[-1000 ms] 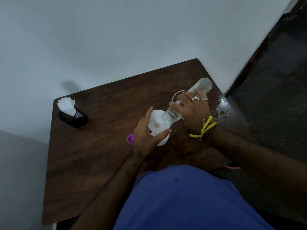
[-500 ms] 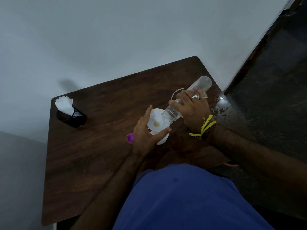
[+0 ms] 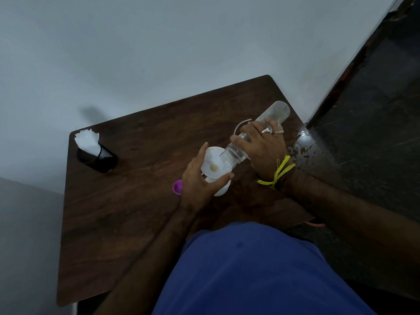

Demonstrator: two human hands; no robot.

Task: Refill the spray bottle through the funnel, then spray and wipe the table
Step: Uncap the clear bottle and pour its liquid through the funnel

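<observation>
A white funnel (image 3: 211, 162) sits in the neck of a white spray bottle (image 3: 221, 189) near the middle of the dark wooden table (image 3: 141, 201). My left hand (image 3: 200, 180) wraps around the funnel and bottle top, steadying them. My right hand (image 3: 261, 144) grips a clear plastic bottle (image 3: 275, 113), tilted bottom-up with its open mouth over the funnel's rim. A thin white tube (image 3: 241, 123) curves on the table behind my right hand; the spray head it belongs to is hidden.
A purple cap (image 3: 177, 187) lies just left of my left hand. A black mesh holder with white tissues (image 3: 95, 153) stands at the table's back left corner. A wet patch (image 3: 302, 144) glistens at the right edge. The wall runs behind.
Both hands and the tilted clear bottle hold nearly the same pose. The view has shifted slightly.
</observation>
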